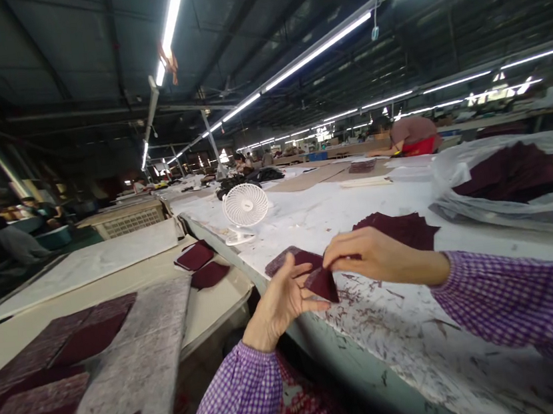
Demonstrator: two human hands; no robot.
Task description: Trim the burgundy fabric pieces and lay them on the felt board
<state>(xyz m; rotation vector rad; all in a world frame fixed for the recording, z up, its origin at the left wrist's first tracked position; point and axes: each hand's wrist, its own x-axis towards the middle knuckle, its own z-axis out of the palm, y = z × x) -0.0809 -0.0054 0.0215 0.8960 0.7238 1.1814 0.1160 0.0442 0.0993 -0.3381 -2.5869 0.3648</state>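
A small dark maroon fabric piece (323,286) hangs at the table's near edge, pinched at its upper corner by my right hand (374,257). My left hand (278,301) is open beside it, palm turned up and fingers spread; its fingertips reach the cloth, though I cannot tell whether they bear on it. Just behind lies another maroon piece with a greyish, speckled part (283,258). A fanned stack of maroon pieces (400,228) rests on the white table beyond my right wrist.
A clear plastic bag (450,202) holding maroon pieces stands at right. A white fan (245,205) is behind my hands. Thread scraps litter the white table (307,206). On my left, a grey board (136,338) carries more maroon pieces (91,338). A co-worker (412,136) bends over farther back.
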